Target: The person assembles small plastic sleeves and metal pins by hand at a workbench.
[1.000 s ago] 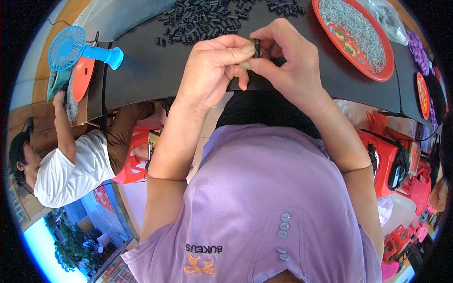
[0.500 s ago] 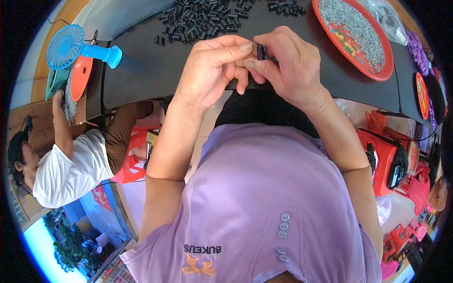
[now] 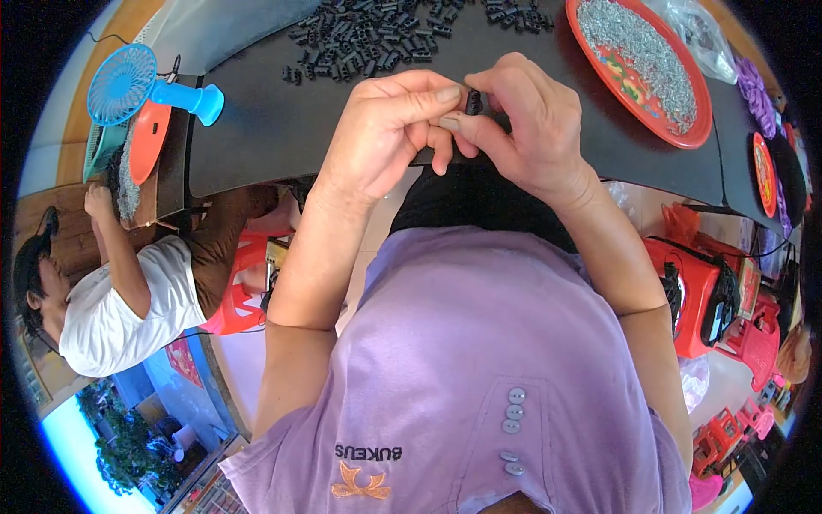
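Note:
Both hands meet over the near edge of the dark table. My right hand (image 3: 535, 124) pinches a small black plastic block (image 3: 473, 103) between thumb and fingers, with notches along its side. Just left of the block, my left hand (image 3: 385, 124) has its thumb and index finger pressed together, the other fingers curled loosely. Whatever sits between those fingertips is too small or hidden to make out. Beyond my hands lies a heap of similar black blocks (image 3: 368, 38). To the right, a red oval tray (image 3: 612, 98) holds many small shiny metal pieces (image 3: 651, 64).
A blue fan (image 3: 124, 86) stands at the table's left end, beside another red tray (image 3: 151, 141). A co-worker in a white shirt (image 3: 133, 308) sits there, hands near metal pieces. At right are a clear plastic bag (image 3: 698, 38), purple cord (image 3: 753, 94) and a small red dish (image 3: 765, 176).
The black block has tilted slightly between my fingertips, while both my hands stay nearly in place. On the left, the co-worker's arm has shifted and drawn back a little.

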A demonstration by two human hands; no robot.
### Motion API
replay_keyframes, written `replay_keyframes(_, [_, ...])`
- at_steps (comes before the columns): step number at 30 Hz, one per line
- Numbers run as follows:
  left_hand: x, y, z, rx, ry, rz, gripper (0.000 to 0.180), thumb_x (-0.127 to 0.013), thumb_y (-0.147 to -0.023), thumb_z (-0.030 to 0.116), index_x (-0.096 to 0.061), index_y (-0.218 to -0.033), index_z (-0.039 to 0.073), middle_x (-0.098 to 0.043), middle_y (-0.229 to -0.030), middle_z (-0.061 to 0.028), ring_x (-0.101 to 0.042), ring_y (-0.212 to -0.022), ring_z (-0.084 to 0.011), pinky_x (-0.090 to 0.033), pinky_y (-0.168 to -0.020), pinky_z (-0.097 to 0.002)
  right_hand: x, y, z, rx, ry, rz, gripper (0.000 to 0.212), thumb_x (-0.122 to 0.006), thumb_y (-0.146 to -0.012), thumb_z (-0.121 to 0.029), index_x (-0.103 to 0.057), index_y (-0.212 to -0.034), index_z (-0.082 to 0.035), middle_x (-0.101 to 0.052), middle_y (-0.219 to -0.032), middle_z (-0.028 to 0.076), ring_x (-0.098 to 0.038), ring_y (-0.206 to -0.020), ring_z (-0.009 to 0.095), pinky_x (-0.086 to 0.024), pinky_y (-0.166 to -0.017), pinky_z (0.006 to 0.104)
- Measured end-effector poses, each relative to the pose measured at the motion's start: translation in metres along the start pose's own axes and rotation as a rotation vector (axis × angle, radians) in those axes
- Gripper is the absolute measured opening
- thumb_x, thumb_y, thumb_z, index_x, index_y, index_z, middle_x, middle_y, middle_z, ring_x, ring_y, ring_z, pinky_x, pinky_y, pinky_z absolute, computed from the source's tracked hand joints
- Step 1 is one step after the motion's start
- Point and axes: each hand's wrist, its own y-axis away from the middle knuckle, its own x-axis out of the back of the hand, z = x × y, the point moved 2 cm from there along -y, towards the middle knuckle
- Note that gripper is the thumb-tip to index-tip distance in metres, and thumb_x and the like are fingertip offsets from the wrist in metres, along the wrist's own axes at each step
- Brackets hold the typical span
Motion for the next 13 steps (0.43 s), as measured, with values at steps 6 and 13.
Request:
replay_keyframes(6, [-0.0003, 0.0004, -0.0005, -0.008, 0.004, 0.02, 0.019, -0.059, -0.091, 0.009, -0.062, -0.094, -0.009, -0.067, -0.079, -0.0192, -0.067, -0.063, -0.0258, -0.05, -0.047, -0.0274, 0.0023, -0.0004, -0.0012, -0.018, -0.029, -0.004, 0.028, -0.074, -0.062, -0.013, -0.057, -0.083, -0.008, -0.053, -0.072, 0.007, -0.058, -0.062, 0.025, -0.048, -0.052, 0.0355])
replay_keyframes(13, [0.0014, -0.0003, -0.0021, -0.024, 0.022, 0.005, 0.017, -0.065, -0.086, 0.007, -0.064, -0.095, -0.007, -0.067, -0.081, -0.0173, -0.067, -0.065, -0.0258, -0.051, -0.049, -0.0284, -0.0025, 0.002, 0.0005, -0.013, -0.071, 0.036, 0.027, -0.074, -0.062, -0.011, -0.057, -0.082, -0.008, -0.053, -0.071, 0.006, -0.058, -0.061, 0.024, -0.048, -0.051, 0.0344])
